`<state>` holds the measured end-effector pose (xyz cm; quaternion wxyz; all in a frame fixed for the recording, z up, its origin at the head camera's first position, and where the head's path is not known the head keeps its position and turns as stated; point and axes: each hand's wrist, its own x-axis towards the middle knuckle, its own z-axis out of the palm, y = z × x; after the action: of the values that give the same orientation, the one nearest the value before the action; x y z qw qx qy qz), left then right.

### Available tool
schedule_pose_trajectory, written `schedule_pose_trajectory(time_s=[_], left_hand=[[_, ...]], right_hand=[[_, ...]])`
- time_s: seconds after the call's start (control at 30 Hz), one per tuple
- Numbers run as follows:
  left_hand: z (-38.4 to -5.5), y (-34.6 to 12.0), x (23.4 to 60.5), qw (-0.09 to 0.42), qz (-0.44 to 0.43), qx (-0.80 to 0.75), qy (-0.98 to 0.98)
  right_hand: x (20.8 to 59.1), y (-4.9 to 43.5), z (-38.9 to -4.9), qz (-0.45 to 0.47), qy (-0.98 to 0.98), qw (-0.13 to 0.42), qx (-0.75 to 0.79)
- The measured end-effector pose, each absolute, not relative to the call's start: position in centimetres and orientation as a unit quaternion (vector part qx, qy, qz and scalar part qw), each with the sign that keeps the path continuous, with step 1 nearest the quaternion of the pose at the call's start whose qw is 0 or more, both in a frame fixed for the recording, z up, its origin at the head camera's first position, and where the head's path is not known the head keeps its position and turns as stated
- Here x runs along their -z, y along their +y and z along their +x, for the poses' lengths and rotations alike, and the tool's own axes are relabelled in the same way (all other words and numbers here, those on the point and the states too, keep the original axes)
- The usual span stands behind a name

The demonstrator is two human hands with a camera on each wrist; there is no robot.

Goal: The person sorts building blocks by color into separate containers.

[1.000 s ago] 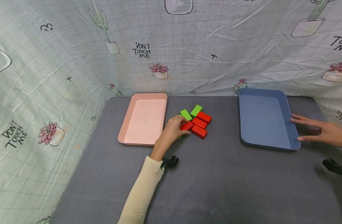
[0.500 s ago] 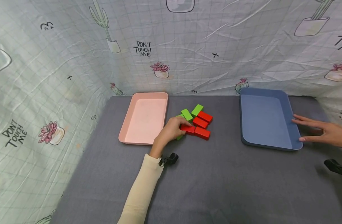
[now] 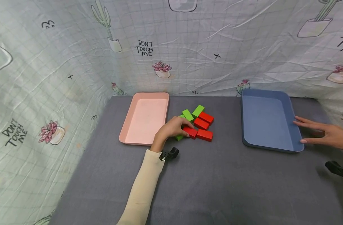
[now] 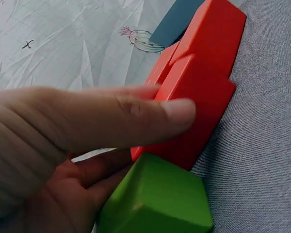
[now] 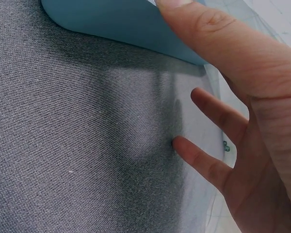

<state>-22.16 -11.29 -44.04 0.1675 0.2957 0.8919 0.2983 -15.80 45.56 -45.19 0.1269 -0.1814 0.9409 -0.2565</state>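
1. The left hand [image 4: 87, 121] is pinching a red block [image 4: 208, 97].
2. A green block [image 4: 157, 199] is sitting nearer the camera.
3. Other red blocks [image 4: 216, 39] are lying beyond; a patterned cloth [image 4: 63, 53] is hanging behind.

Grey cloth [image 3: 216, 181] under blocks [image 3: 204, 135], trays [image 3: 268, 122]

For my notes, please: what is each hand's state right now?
Left hand: holding a red block.
Right hand: open, at the edge of the blue tray.
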Motion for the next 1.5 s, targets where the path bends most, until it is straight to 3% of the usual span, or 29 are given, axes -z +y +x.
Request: schedule_pose_trajectory(time_s=[0.27, 0.57, 0.8, 1.5], left_hand=[[-22.5, -10.7, 44.1, 0.202, 0.331, -0.303, 0.870], [-23.4, -10.2, 44.2, 0.185, 0.350, -0.289, 0.872], [-24.2, -9.8, 44.7, 0.168, 0.385, -0.279, 0.864], [-24.1, -10.6, 44.9, 0.187, 0.351, -0.384, 0.833]], right_hand=[[45.1, 45.6, -15.6, -0.180, 0.937, 0.126, 0.272], [44.9, 45.7, -15.8, -0.178, 0.947, 0.107, 0.243], [45.1, 45.7, -15.7, -0.172, 0.940, 0.122, 0.268], [44.9, 45.8, -15.8, -0.180, 0.946, 0.117, 0.244]])
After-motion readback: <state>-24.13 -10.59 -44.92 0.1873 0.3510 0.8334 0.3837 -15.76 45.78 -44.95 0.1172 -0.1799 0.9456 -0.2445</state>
